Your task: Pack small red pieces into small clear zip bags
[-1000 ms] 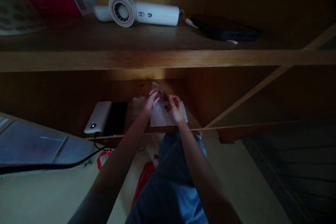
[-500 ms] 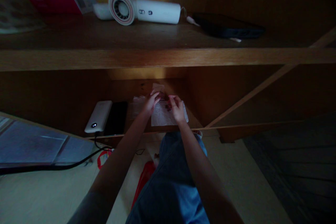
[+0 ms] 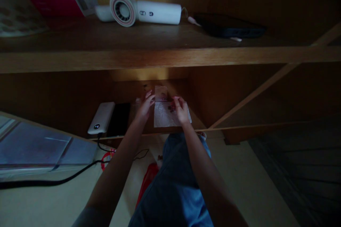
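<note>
1. The step in hand appears to be fine fingertip work with the small dark-red bits [image 3: 171, 108], which lie on a whitish sheet [image 3: 162, 116] near the middle of the frame, on the lower shelf.
2. The right hand [image 3: 182, 111], right of centre, bends over the sheet beside these bits, thumb and forefinger brought close together. I cannot tell whether they grip anything.
3. The left hand [image 3: 144, 108], left of centre, is open, its fingers loosely apart near the left edge of a small clear bag [image 3: 161, 93]. Whether it touches the bag is too dim to tell.
4. That bag lies just above the sheet in the frame, with reddish specks near its lower part.
5. As I judge it, the next move calls for a light, precise pinch and a steady sheet, since the bits are tiny and the light poor.
6. A white power bank [image 3: 102, 117] and a black slab [image 3: 118, 118] lie side by side, left of the left hand.
</note>
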Motion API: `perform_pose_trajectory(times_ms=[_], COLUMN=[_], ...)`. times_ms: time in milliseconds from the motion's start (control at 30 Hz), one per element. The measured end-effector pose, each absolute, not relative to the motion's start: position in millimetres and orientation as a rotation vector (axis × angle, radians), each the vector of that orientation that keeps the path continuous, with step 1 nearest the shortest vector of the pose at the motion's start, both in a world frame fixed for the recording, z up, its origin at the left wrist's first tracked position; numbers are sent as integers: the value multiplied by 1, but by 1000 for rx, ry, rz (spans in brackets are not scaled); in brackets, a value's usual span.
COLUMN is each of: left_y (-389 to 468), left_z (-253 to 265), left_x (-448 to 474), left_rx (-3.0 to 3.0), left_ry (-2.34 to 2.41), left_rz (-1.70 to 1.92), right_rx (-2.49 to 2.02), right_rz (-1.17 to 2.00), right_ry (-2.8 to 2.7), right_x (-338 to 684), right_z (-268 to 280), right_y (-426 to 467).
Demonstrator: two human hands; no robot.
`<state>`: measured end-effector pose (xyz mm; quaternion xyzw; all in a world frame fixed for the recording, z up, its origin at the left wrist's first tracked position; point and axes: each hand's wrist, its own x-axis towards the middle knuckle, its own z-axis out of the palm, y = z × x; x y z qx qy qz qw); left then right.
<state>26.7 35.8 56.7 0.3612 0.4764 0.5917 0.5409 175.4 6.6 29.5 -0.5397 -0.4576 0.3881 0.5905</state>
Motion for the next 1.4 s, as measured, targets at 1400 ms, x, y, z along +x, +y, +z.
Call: perform_pose_trajectory(times_ms=[1400], left_y=[6], left_z=[21], left_x=[-11], left_rx=[2015], left_ry=[1771], left_rz=[1250], right_rx=[-1221], right_rz=[907], right_ry=[-1057], right_x=[178], right_z=[28], right_y=[5])
